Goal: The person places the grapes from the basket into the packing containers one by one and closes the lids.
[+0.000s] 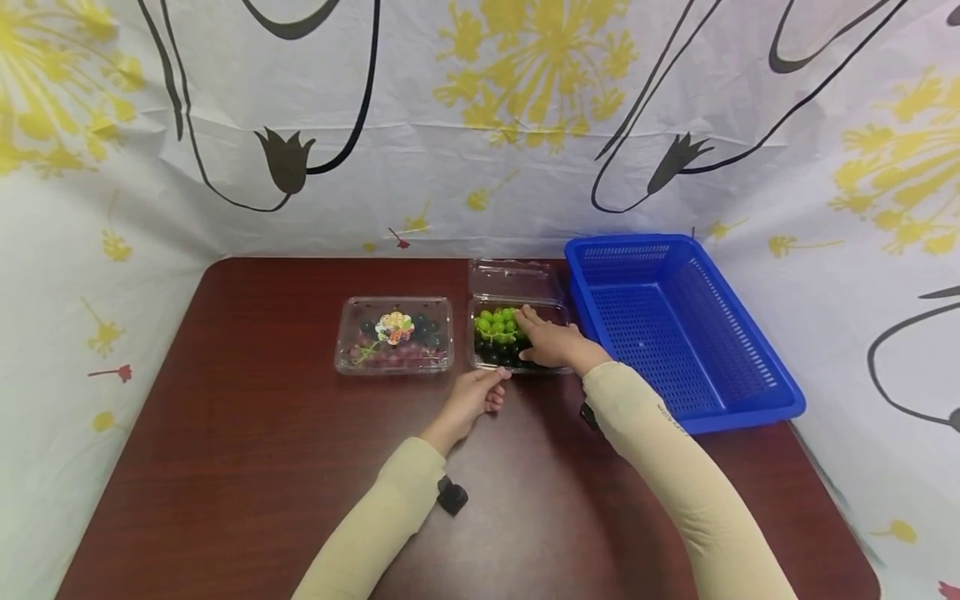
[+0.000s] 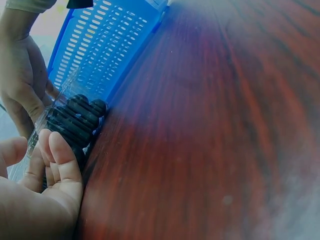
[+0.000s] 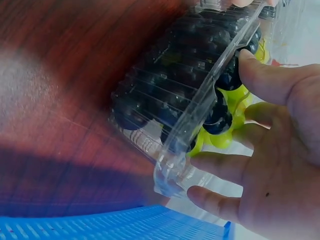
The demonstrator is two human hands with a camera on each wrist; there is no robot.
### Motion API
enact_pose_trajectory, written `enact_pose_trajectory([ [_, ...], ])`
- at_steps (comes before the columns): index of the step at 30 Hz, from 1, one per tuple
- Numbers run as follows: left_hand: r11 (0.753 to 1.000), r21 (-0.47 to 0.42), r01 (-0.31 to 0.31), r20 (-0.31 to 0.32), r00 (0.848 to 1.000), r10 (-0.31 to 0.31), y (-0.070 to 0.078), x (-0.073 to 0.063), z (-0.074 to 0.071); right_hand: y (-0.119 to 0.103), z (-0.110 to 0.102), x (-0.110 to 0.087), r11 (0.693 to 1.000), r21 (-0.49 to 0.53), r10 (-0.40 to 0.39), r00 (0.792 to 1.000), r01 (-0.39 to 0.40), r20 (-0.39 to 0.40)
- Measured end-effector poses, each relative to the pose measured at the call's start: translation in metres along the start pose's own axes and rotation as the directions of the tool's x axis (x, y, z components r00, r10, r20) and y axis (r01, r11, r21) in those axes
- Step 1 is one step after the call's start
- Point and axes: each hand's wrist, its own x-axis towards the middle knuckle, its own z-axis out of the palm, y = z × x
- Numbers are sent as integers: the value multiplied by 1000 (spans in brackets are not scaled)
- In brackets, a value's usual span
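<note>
An open clear plastic clamshell container (image 1: 561, 312) holds green grapes (image 1: 495, 322) at the back and black grapes (image 1: 495, 353) along the front. My left hand (image 1: 471, 398) pinches the container's front rim between thumb and fingers. Reaching in from the right, my right hand (image 1: 553, 340) has its fingers spread over the grapes. In the right wrist view, the thumb of the right hand (image 3: 280, 145) touches a black grape and its other fingers extend beside the green ones. The container's hinged lid (image 1: 513, 279) lies folded back behind it.
A blue perforated basket (image 1: 652, 350) stands close on the right, its near wall beside my right wrist. Left of the open container sits a closed clear container (image 1: 352, 333) of dark and red grapes with a fruit sticker. A patterned cloth (image 1: 420, 100) hangs behind the brown table (image 1: 247, 467).
</note>
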Motion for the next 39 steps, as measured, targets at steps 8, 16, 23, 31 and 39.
enact_pose_trajectory([
  [8, 998, 57, 17, -3, 1000, -17, 0, -1, 2, 3, 2, 0, 997, 72, 1, 999, 3, -55],
  [16, 983, 183, 8, 73, 997, -22, 17, -15, 3, 5, 0, -4, 994, 113, 13, 997, -4, -77],
  [23, 981, 186, -57, 77, 996, 44, 51, -24, -3, 10, -3, -2, 978, 203, -6, 983, 44, -181],
  [31, 980, 143, -140, -69, 986, 151, 101, -23, -12, 12, -2, 6, 915, 402, 156, 929, -8, -336],
  [39, 965, 157, -211, -126, 965, 232, 133, -5, -22, 25, 5, 16, 854, 520, 242, 906, -29, -347],
])
